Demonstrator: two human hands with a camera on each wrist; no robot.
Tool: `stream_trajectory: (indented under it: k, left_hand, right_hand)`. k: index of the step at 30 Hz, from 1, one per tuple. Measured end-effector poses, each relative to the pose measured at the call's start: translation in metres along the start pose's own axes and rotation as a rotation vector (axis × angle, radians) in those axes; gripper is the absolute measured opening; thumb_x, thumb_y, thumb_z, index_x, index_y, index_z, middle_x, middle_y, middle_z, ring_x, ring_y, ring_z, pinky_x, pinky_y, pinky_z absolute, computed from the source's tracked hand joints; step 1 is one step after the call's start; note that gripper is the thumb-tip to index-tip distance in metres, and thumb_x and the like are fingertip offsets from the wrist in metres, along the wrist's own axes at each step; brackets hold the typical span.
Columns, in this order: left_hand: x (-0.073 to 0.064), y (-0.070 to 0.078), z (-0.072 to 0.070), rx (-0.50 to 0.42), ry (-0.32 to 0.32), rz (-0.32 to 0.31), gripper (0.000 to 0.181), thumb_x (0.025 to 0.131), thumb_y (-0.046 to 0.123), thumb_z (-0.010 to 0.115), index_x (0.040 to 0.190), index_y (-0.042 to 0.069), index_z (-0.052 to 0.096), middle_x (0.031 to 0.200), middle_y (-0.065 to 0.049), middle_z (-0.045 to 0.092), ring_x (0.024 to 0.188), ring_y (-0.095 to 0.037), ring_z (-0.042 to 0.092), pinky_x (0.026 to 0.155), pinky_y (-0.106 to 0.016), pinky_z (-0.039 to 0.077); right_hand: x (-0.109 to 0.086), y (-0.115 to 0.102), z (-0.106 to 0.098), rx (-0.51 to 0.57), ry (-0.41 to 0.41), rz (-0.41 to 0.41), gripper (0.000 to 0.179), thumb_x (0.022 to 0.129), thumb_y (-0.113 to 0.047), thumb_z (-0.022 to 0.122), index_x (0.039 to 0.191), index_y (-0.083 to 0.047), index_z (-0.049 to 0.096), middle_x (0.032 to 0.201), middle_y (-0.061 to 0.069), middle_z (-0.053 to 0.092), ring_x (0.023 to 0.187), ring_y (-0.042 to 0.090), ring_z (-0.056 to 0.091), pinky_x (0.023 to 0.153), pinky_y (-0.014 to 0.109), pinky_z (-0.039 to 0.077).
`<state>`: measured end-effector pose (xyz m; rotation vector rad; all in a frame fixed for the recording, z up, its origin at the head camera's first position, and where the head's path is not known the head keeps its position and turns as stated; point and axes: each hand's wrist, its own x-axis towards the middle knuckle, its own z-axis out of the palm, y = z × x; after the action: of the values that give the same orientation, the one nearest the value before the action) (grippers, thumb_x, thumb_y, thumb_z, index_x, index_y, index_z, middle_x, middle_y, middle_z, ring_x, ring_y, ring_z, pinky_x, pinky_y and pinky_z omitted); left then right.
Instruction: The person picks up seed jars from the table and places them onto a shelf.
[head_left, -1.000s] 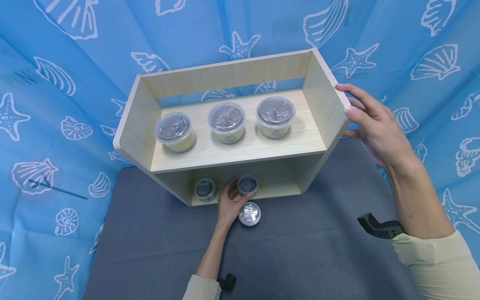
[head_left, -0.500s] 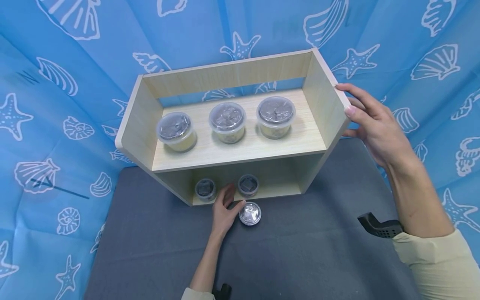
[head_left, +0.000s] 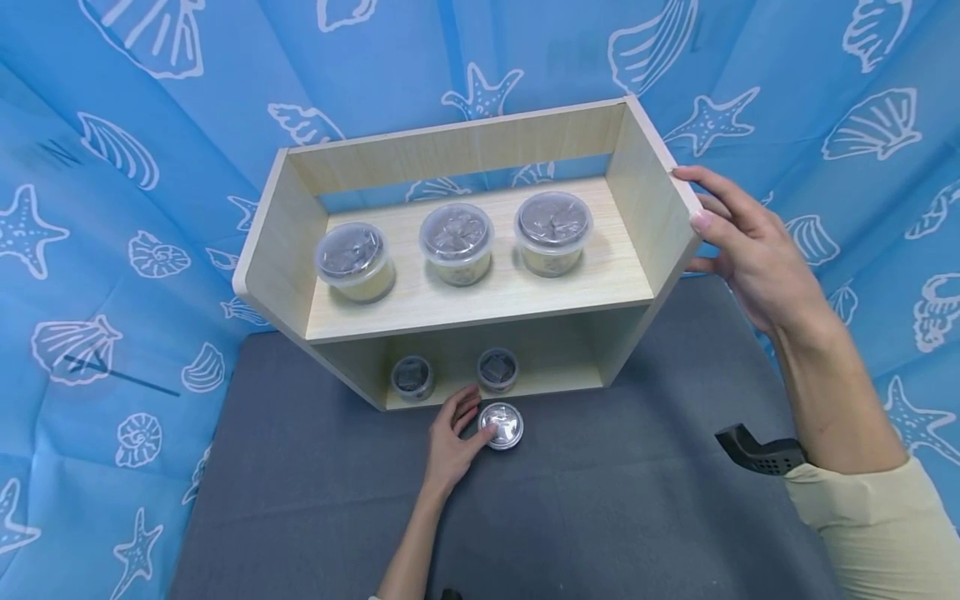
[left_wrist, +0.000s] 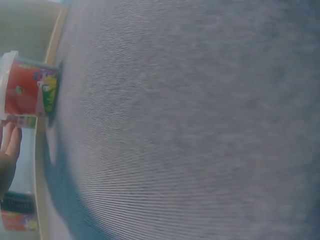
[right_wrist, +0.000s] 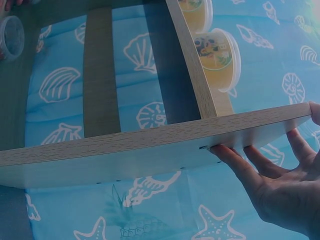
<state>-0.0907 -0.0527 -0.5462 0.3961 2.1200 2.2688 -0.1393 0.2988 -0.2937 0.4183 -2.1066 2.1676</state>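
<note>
My left hand (head_left: 447,446) is at a small round plastic cup (head_left: 504,427) with a shiny silvery lid, standing on the grey cloth before the shelf. Its thumb reaches the near side of the lid; the other fingers extend loosely toward the lower shelf's front edge. The left wrist view shows this cup (left_wrist: 31,90) with a bright red printed side, fingers beside it. Against the right side panel of the pale wooden two-tier shelf (head_left: 480,308) rests my right hand (head_left: 772,262). Its spread fingertips touch the panel's front edge and outer face, as the right wrist view (right_wrist: 287,187) confirms.
Two small lidded cups (head_left: 412,379) (head_left: 497,372) stand on the lower level. Three larger lidded cups (head_left: 355,262) (head_left: 457,244) (head_left: 553,233) with yellowish contents line the upper level. A blue curtain (head_left: 135,250) with white shells hangs behind and at both sides.
My left hand has let go of the right cup on the lower shelf and drawn back to the cup in front. The right hand has stayed at the side panel.
</note>
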Motion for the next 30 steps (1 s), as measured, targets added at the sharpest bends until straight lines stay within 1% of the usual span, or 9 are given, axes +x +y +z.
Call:
stream_trajectory:
  k: [5, 8, 11, 15, 18, 21, 24, 26, 30]
  left_hand:
    - [-0.005, -0.004, -0.002, -0.027, -0.032, -0.019, 0.068, 0.078, -0.015, 0.075, 0.138, -0.019, 0.042, 0.137, -0.043, 0.043, 0.127, -0.058, 0.042, 0.107, -0.062, 0.033]
    - [-0.008, -0.005, -0.002, -0.019, -0.055, -0.034, 0.070, 0.077, -0.013, 0.076, 0.138, -0.018, 0.043, 0.138, -0.041, 0.043, 0.129, -0.057, 0.040, 0.107, -0.060, 0.033]
    - [-0.010, -0.007, -0.002, 0.008, -0.077, -0.045, 0.071, 0.077, -0.012, 0.078, 0.139, -0.016, 0.044, 0.139, -0.039, 0.044, 0.130, -0.056, 0.040, 0.108, -0.058, 0.034]
    - [-0.012, -0.008, 0.000, 0.062, -0.101, -0.055, 0.071, 0.077, -0.009, 0.079, 0.139, -0.014, 0.044, 0.140, -0.035, 0.046, 0.131, -0.050, 0.043, 0.108, -0.054, 0.036]
    - [-0.013, -0.008, 0.001, 0.085, -0.112, -0.081, 0.072, 0.077, -0.007, 0.080, 0.140, -0.012, 0.045, 0.141, -0.032, 0.047, 0.131, -0.045, 0.046, 0.108, -0.052, 0.036]
    - [-0.014, -0.008, 0.004, 0.110, -0.112, -0.115, 0.074, 0.077, -0.004, 0.082, 0.141, -0.011, 0.045, 0.142, -0.030, 0.047, 0.130, -0.041, 0.049, 0.109, -0.051, 0.036]
    - [-0.017, -0.008, 0.006, 0.143, -0.098, -0.129, 0.074, 0.077, -0.002, 0.083, 0.141, -0.009, 0.046, 0.142, -0.029, 0.049, 0.130, -0.038, 0.050, 0.108, -0.050, 0.037]
    - [-0.018, -0.009, 0.008, 0.156, -0.082, -0.127, 0.074, 0.076, -0.001, 0.083, 0.141, -0.008, 0.047, 0.141, -0.027, 0.050, 0.130, -0.037, 0.050, 0.107, -0.049, 0.038]
    - [-0.020, -0.012, 0.011, 0.145, -0.041, -0.106, 0.073, 0.075, -0.003, 0.084, 0.140, -0.005, 0.051, 0.138, -0.022, 0.054, 0.128, -0.035, 0.052, 0.106, -0.046, 0.042]
  right_hand:
    - [0.000, 0.001, 0.000, 0.007, 0.000, -0.005, 0.047, 0.103, -0.013, 0.050, 0.150, -0.013, 0.044, 0.151, 0.015, 0.037, 0.120, 0.031, 0.046, 0.078, 0.023, 0.056]
    - [0.000, 0.001, 0.000, 0.008, 0.001, -0.005, 0.047, 0.103, -0.013, 0.050, 0.150, -0.013, 0.044, 0.151, 0.015, 0.037, 0.120, 0.030, 0.045, 0.077, 0.023, 0.056]
    - [0.001, 0.001, 0.000, 0.014, 0.001, -0.004, 0.046, 0.104, -0.012, 0.050, 0.149, -0.014, 0.044, 0.151, 0.014, 0.037, 0.120, 0.029, 0.046, 0.077, 0.023, 0.056]
    - [0.001, 0.001, 0.000, 0.017, 0.002, -0.007, 0.046, 0.104, -0.012, 0.050, 0.149, -0.014, 0.045, 0.151, 0.014, 0.038, 0.119, 0.028, 0.048, 0.077, 0.024, 0.056]
    - [0.001, 0.001, -0.001, 0.019, 0.002, -0.008, 0.046, 0.104, -0.011, 0.050, 0.149, -0.014, 0.045, 0.151, 0.014, 0.038, 0.119, 0.028, 0.049, 0.078, 0.024, 0.056]
    - [0.001, 0.000, 0.000, 0.013, -0.003, -0.010, 0.046, 0.104, -0.012, 0.049, 0.149, -0.014, 0.044, 0.151, 0.014, 0.037, 0.120, 0.028, 0.047, 0.079, 0.024, 0.055]
    - [0.001, 0.000, 0.000, 0.009, -0.011, -0.012, 0.046, 0.104, -0.012, 0.049, 0.150, -0.015, 0.043, 0.152, 0.014, 0.036, 0.122, 0.029, 0.046, 0.080, 0.023, 0.055]
    - [0.001, 0.000, 0.000, 0.007, -0.013, -0.014, 0.047, 0.104, -0.013, 0.049, 0.150, -0.014, 0.043, 0.152, 0.014, 0.037, 0.122, 0.028, 0.046, 0.080, 0.023, 0.055]
    - [0.000, 0.001, -0.001, 0.012, -0.011, -0.012, 0.047, 0.104, -0.013, 0.049, 0.151, -0.014, 0.043, 0.151, 0.014, 0.038, 0.120, 0.028, 0.047, 0.079, 0.023, 0.055]
